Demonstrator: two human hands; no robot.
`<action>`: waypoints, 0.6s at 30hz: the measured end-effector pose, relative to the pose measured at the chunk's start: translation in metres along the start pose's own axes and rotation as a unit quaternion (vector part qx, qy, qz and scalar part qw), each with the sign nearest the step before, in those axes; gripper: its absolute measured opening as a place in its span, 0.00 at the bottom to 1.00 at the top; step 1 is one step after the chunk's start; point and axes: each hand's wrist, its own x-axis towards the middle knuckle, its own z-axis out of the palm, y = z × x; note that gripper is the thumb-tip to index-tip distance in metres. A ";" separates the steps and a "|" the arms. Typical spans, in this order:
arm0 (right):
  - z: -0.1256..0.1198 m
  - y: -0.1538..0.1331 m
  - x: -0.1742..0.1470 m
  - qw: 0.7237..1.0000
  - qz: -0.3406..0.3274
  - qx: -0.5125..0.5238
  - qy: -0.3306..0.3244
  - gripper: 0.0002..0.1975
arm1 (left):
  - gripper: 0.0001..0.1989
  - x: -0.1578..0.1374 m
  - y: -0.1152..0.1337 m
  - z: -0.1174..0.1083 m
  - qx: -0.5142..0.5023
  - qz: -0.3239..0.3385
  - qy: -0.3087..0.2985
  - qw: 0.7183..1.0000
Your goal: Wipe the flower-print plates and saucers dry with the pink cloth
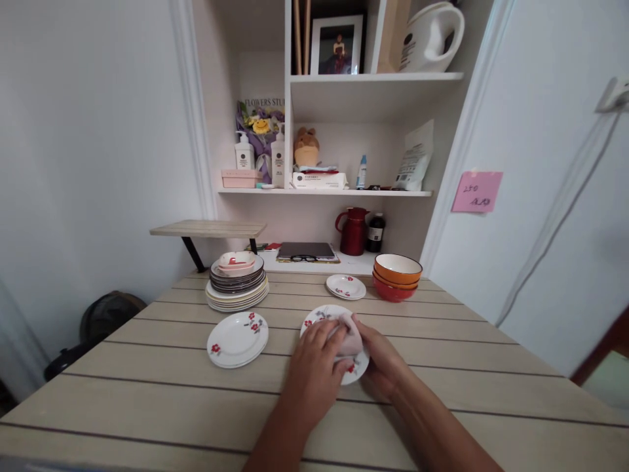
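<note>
In front of me is a white plate (312,317) with red flowers and grey leaves. My left hand (316,357) reaches over it, its curved fingers pressing a pale pinkish cloth (350,337) against the plate's face. The right-hand rim of this plate is gripped by my right hand (382,357), with the thumb near the cloth's raised fold and the other fingers mostly hidden. To the left lie stacked flowered plates (238,341) of the same pattern. Smaller flowered plates (346,286) sit just beyond my hands.
A tall stack of plates (236,298) topped by small pink-edged dishes (236,262) stands at the back left. Orange and red bowls (397,278) are stacked at the back right. Behind the wooden table (171,387) are a red jug (354,233), a dark bottle (376,234) and a laptop (305,250).
</note>
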 end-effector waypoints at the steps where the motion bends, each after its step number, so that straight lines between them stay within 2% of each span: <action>1: 0.000 -0.001 0.000 1.000 -0.004 -0.005 0.013 0.18 | 0.25 0.001 -0.001 0.001 0.008 -0.021 0.010 1.000; 3: 0.000 -0.003 -0.001 1.000 0.002 -0.008 0.026 0.20 | 0.23 0.002 -0.002 0.001 0.023 -0.047 0.026 0.998; 5: -0.002 -0.006 0.000 1.000 0.013 0.003 0.028 0.21 | 0.22 0.001 -0.001 0.000 0.024 -0.039 0.029 0.999; 9: -0.005 -0.014 -0.001 0.997 0.015 0.060 0.040 0.20 | 0.22 -0.005 0.012 -0.003 -0.004 0.033 0.006 0.999; 12: -0.004 -0.018 -0.005 0.996 0.051 0.073 0.012 0.22 | 0.24 -0.008 0.021 -0.001 -0.030 0.084 -0.013 0.996; 14: -0.001 -0.015 -0.006 0.997 0.056 0.053 0.000 0.21 | 0.25 -0.008 0.019 0.002 -0.034 0.071 -0.008 0.997; 18: 0.006 -0.001 -0.005 1.000 0.020 -0.001 0.004 0.18 | 0.22 -0.003 0.003 0.007 -0.024 -0.020 0.029 0.999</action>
